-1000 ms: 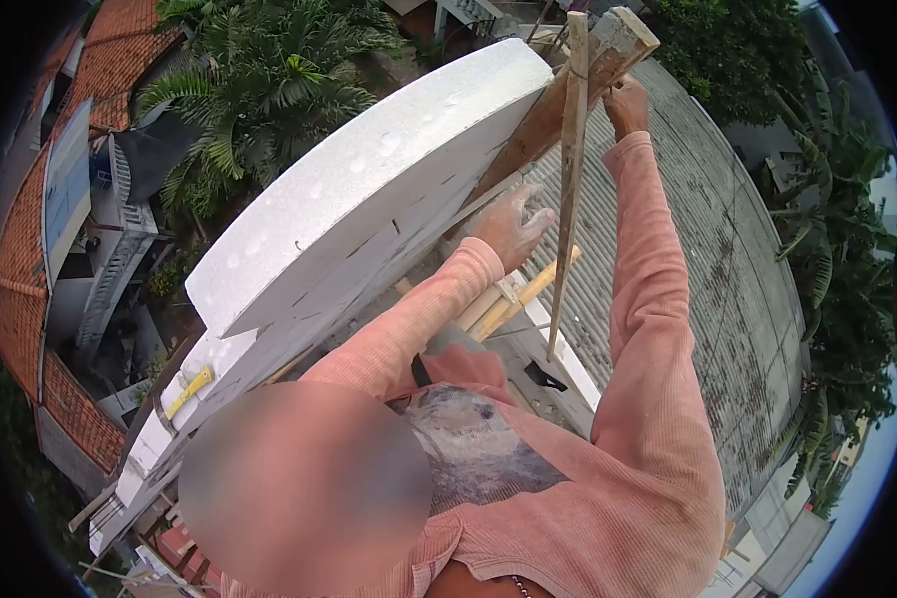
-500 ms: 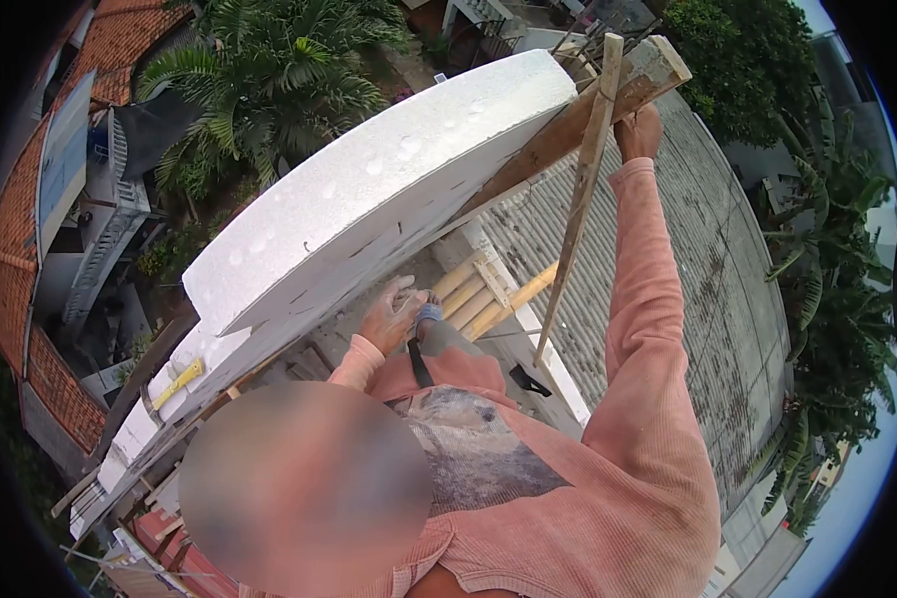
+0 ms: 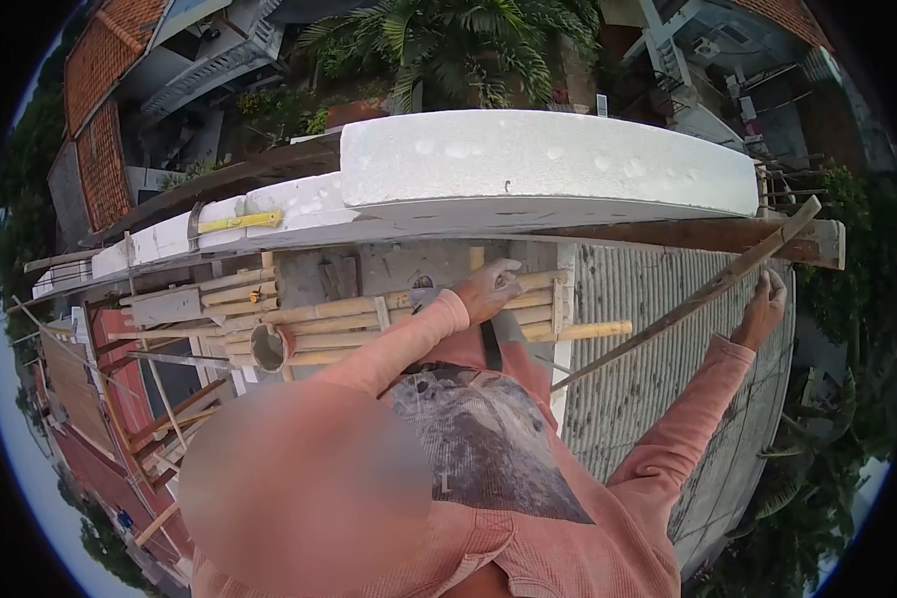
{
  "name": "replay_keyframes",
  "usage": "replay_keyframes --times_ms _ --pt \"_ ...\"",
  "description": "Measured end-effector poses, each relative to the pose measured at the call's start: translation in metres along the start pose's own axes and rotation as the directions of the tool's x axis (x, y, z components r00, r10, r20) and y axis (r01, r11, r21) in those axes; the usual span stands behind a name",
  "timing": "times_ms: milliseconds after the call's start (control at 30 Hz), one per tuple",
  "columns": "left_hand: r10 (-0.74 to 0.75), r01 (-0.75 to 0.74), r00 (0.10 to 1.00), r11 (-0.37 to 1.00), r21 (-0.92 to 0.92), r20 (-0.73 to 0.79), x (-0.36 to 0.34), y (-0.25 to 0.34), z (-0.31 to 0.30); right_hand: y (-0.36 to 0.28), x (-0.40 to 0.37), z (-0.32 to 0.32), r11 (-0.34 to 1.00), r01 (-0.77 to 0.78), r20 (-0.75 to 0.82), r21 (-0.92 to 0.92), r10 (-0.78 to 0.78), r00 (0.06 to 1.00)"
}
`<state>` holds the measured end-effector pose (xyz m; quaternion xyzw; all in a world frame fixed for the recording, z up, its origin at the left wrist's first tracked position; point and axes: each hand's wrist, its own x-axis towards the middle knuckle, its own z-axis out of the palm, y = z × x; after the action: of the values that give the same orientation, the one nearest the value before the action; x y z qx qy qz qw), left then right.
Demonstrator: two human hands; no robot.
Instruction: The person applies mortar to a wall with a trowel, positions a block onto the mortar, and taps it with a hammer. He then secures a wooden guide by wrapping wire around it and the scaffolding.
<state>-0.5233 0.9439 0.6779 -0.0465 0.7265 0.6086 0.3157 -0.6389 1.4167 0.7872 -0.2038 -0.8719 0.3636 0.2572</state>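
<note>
My left hand [image 3: 490,287], dusty with pale mortar, is held in front of my body above the bamboo poles [image 3: 339,317]. Its fingers are loosely bent and apart, with nothing visible in them. My right hand [image 3: 762,309] is stretched out to the right, below a slanting wooden slat [image 3: 713,284]. Those fingers are pressed together; whatever they may hold is too small to make out. A wooden board [image 3: 698,236] runs beneath the white block wall [image 3: 548,159], its end beyond my right hand. A yellow-handled tool [image 3: 239,222] lies on the lower blocks at left.
A bucket [image 3: 269,347] stands by the bamboo scaffold. Corrugated roofing [image 3: 638,329] slopes away at right. Beyond the wall, a garden with a palm [image 3: 448,45] lies far below. Timber framing [image 3: 154,429] fills the lower left.
The view has turned, bringing the wall level across the frame. My right hand has come off the board's end and moved nearer. My left hand stays before my body.
</note>
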Motion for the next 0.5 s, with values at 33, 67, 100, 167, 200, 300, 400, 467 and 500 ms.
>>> replay_keyframes --times_ms 33,67,100,167,200,300,400,467,500 --pt "0.013 -0.013 1.0 1.0 0.016 -0.006 -0.001 -0.001 0.0 -0.003 -0.006 -0.004 0.993 -0.1 0.055 0.069 0.097 0.994" --pt "0.002 -0.002 1.0 1.0 0.018 -0.012 -0.001 -0.004 0.0 -0.011 -0.008 -0.009 0.971 -0.204 0.111 0.128 0.19 0.975" --pt "-0.009 0.01 1.0 1.0 0.02 -0.015 -0.001 -0.008 0.0 -0.02 -0.011 -0.008 0.956 -0.234 0.122 0.174 0.215 0.969" --pt "-0.011 0.012 1.0 0.999 0.037 -0.029 -0.004 -0.013 0.0 -0.036 -0.02 -0.007 0.92 -0.297 0.14 0.255 0.269 0.953" --pt "0.001 0.001 0.999 0.999 0.055 -0.039 -0.005 -0.014 0.001 -0.035 -0.021 -0.009 0.912 -0.303 0.169 0.277 0.264 0.95" --pt "0.01 -0.008 0.998 0.999 0.043 -0.055 -0.014 -0.019 -0.004 -0.03 -0.025 -0.011 0.88 -0.326 0.233 0.345 0.256 0.938" --pt "-0.011 0.013 0.999 0.998 -0.064 0.03 -0.012 -0.017 -0.001 -0.059 -0.047 -0.016 0.827 -0.338 0.195 0.449 0.279 0.94" --pt "0.015 -0.01 0.998 0.997 -0.077 0.059 -0.011 -0.018 -0.001 -0.069 -0.056 -0.017 0.837 -0.336 0.185 0.432 0.283 0.941" --pt "0.02 -0.012 0.997 0.995 -0.097 0.08 -0.007 -0.013 0.006 -0.074 -0.06 -0.015 0.835 -0.356 0.165 0.42 0.315 0.935"
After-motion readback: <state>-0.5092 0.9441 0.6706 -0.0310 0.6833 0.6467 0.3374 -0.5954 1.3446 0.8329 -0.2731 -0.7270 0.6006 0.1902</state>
